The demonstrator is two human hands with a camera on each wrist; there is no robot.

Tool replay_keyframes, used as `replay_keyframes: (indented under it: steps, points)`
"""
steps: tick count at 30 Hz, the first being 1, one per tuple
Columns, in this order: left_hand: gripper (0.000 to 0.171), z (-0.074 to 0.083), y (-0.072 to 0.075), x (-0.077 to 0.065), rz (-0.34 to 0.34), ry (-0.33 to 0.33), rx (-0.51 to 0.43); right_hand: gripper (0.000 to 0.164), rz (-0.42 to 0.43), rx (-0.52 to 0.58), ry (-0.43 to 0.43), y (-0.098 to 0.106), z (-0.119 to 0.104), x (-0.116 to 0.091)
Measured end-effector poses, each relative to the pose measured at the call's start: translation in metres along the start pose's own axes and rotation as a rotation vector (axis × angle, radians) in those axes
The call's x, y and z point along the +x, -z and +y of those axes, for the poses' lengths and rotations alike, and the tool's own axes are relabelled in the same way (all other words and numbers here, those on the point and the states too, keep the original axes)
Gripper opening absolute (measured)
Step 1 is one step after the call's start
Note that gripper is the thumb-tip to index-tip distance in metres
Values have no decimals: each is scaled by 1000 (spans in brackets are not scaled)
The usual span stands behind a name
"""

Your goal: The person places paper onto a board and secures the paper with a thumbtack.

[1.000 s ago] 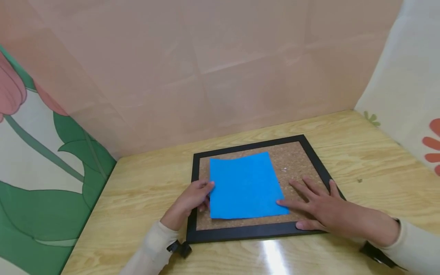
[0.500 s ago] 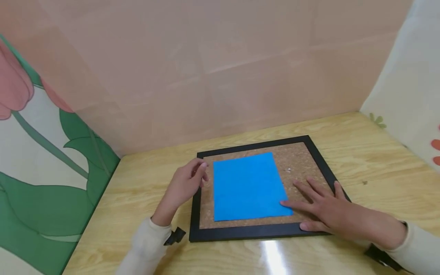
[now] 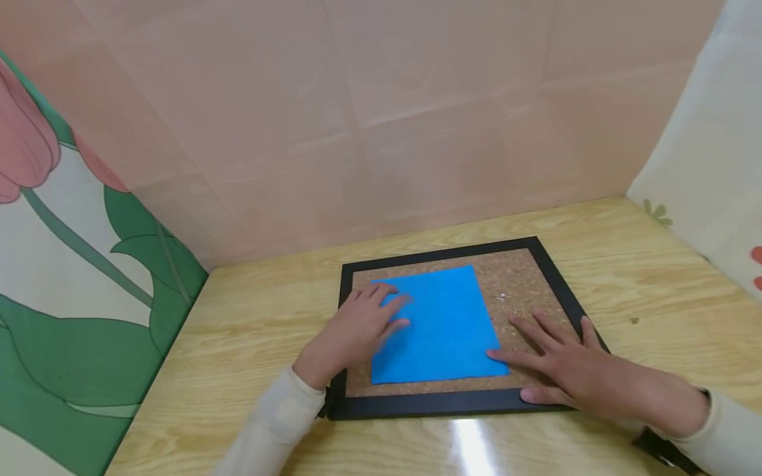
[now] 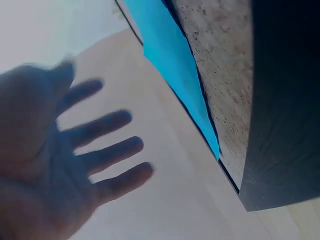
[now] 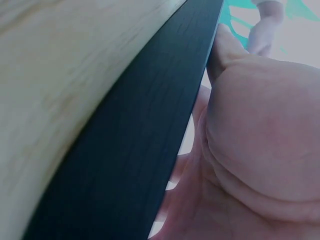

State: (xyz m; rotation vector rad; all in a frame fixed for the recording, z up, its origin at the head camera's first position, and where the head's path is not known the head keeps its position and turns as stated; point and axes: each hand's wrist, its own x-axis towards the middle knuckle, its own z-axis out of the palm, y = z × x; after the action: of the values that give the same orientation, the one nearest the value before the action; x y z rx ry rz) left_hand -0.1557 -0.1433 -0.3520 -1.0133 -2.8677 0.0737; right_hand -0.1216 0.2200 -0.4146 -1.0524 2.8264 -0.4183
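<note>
A blue sheet of paper (image 3: 446,330) lies on a cork board (image 3: 512,277) with a black frame (image 3: 440,403). My left hand (image 3: 363,327) is over the sheet's left side, fingers spread and slightly blurred. In the left wrist view that hand (image 4: 60,145) shows loose, parted fingers holding nothing, apart from the blue paper (image 4: 180,75). My right hand (image 3: 571,363) rests spread at the board's lower right, its index fingertip on the paper's lower right corner and its thumb on the frame's front bar. In the right wrist view the palm (image 5: 265,135) lies close along the frame (image 5: 130,120).
The board lies on a light wooden table (image 3: 256,317). Small whitish specks (image 3: 501,297) sit on the cork right of the paper. A pinkish sheet (image 3: 381,132) stands behind the table, with a flower-printed panel (image 3: 77,264) at left and a pale panel (image 3: 714,165) at right.
My left hand has let go of the paper's left edge, lifted off, then moved right over the sheet with its fingers spread. The paper lies flatter. My right hand stays in place.
</note>
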Motion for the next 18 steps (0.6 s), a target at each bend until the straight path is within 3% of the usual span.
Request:
replay_keyframes:
  steps: [4, 7, 14, 18]
  points:
    - [56, 2, -3, 0, -194, -18, -33, 55, -13, -8, -18, 0, 1, -1]
    - [60, 3, -4, -2, -285, -9, -72, 56, -1, -7, -7, -1, 2, -2]
    - [69, 3, -7, -8, -393, -15, -110, 56, 2, 16, -1, -2, 2, -3]
    - [68, 3, -8, -10, -419, -23, -133, 55, -13, 28, -13, -1, 1, -1]
